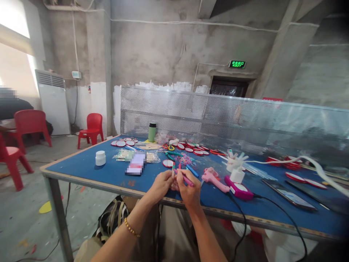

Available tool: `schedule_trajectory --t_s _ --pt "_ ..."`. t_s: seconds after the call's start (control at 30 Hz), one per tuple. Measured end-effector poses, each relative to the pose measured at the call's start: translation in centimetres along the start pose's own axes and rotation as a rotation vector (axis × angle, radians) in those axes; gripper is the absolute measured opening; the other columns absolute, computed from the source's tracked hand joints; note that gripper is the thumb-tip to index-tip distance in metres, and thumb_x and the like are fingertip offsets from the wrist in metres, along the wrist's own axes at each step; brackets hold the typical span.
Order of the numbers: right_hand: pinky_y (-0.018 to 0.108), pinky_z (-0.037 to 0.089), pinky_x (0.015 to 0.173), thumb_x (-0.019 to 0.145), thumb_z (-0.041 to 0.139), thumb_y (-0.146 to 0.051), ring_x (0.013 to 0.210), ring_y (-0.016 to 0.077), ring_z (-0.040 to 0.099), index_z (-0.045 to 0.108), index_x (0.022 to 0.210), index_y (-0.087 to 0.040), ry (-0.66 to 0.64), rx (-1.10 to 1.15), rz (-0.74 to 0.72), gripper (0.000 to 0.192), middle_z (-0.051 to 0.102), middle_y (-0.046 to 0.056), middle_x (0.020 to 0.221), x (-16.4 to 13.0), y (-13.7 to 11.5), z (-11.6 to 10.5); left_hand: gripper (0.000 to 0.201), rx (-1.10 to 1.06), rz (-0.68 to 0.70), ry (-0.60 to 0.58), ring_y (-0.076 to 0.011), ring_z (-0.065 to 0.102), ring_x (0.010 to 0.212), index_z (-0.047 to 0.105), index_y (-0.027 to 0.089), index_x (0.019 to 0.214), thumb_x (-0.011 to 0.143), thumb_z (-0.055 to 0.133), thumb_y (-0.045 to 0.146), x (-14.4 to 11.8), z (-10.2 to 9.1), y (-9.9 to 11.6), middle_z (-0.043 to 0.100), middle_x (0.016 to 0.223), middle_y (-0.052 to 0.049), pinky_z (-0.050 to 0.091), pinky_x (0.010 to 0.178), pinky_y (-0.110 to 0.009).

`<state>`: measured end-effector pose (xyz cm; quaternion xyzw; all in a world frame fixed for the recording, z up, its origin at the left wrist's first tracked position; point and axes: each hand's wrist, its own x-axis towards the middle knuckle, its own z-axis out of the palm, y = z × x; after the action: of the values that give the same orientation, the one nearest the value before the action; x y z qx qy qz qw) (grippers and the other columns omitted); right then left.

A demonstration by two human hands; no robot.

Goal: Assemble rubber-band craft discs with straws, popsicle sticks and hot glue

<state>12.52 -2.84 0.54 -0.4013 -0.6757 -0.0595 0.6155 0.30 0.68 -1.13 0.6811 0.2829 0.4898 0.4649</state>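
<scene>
My left hand (163, 183) is closed on a small narrow white stick with a red and green end (173, 166), held upright above the front edge of the blue table (89, 178). Beside it, my right hand (190, 188) grips a pink pen (188, 180) slanting down toward the left hand. The fingertips almost meet, so the pen's tip cannot be made out. Just past the hands lie a blue pen (192, 170) and a round red-rimmed white disc (168, 163). To the right rests a pink glue gun (215, 179).
Left on the table stand a white jar (100, 158), a phone (136, 163) and a green bottle (152, 132). Several red-rimmed discs lie at the back. A purple device (239, 189) with a black cable, a white cup of sticks (231, 163) and a dark phone (289, 195) are right.
</scene>
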Motion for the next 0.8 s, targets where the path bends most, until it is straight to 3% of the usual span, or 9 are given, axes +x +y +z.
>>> schedule_trajectory --t_s 0.8 --pt "0.024 0.047 0.061 0.091 0.05 -0.024 0.061 0.0141 0.061 0.064 0.077 -0.019 -0.006 -0.005 -0.014 0.021 0.067 0.001 0.068 0.02 -0.11 -0.03 0.038 0.049 0.024 0.019 -0.0129 0.049 0.058 0.055 0.015 0.07 0.085 0.05 0.051 0.04 -0.07 0.22 0.055 0.063 0.0 0.041 0.057 -0.024"
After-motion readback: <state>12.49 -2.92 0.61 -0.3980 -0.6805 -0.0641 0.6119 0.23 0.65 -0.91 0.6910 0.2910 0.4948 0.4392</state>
